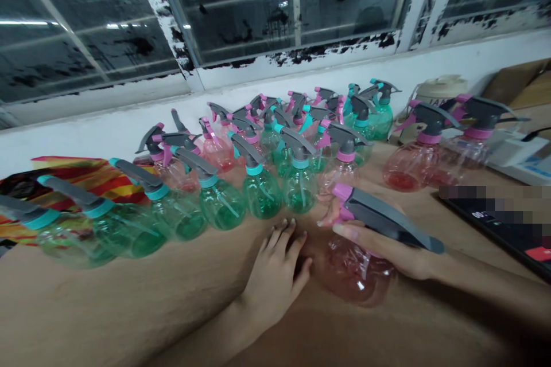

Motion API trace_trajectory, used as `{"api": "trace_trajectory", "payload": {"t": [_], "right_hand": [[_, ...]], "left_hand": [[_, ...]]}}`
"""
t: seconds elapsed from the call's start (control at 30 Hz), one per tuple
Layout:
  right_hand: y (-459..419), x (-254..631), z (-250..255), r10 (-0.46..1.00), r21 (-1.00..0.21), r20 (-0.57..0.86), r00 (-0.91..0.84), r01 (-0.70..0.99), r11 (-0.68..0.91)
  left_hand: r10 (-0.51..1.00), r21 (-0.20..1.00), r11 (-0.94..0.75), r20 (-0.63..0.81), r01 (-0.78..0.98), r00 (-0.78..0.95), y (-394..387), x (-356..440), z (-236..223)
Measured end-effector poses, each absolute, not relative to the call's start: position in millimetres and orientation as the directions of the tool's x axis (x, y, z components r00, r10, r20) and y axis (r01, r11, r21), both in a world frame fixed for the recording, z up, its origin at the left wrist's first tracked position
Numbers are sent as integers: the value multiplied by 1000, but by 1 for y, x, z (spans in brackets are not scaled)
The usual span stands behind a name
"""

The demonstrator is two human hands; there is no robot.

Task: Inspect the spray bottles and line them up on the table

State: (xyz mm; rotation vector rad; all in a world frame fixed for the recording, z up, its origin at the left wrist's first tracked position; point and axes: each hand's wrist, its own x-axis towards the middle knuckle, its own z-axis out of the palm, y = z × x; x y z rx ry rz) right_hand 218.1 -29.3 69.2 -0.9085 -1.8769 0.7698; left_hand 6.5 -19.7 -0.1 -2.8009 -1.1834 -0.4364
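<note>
Pink spray bottle (359, 278) near right, neck held in our right hand (379, 245); its spray head (383, 213) slants far left to near right. Our left hand (275, 272), empty, fingers spread, just left.

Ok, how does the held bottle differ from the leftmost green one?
The held bottle is pinkish with pink trim; the green one has turquoise trim. The right hand grips the held bottle; the green one stands on the table. Both have grey spray heads.
</note>
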Motion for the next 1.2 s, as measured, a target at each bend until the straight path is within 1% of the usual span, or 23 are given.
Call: {"api": "trace_trajectory", "payload": {"t": [0.17,0.33,0.5,0.63,0.8,0.93,1.13,1.2], "right_hand": [[-28,219,64,838,-798,446,-314,286,531],[-33,219,70,803,-741,507,-313,316,592],[-31,219,69,817,-778,464,-343,285,561],[-30,219,69,814,-797,489,-314,218,564],[-32,219,65,813,-787,515,-271,225,574],[-32,218,64,822,-787,528,-216,238,568],[-34,215,68,818,-798,528,-229,195,570],[-35,215,68,815,-791,531,-233,209,575]], "left_hand": [[692,44,-700,286,713,662,-20,6,-1],[695,43,-697,283,716,660,-20,6,-2],[694,43,-700,276,713,665,-19,6,-2],[701,40,-694,266,719,662,-20,6,-2],[686,22,-704,282,710,671,-19,5,-3],[690,8,-700,266,714,673,-19,6,-3],[693,13,-698,265,716,671,-19,6,-2],[692,17,-699,268,715,670,-19,6,-1]]}}
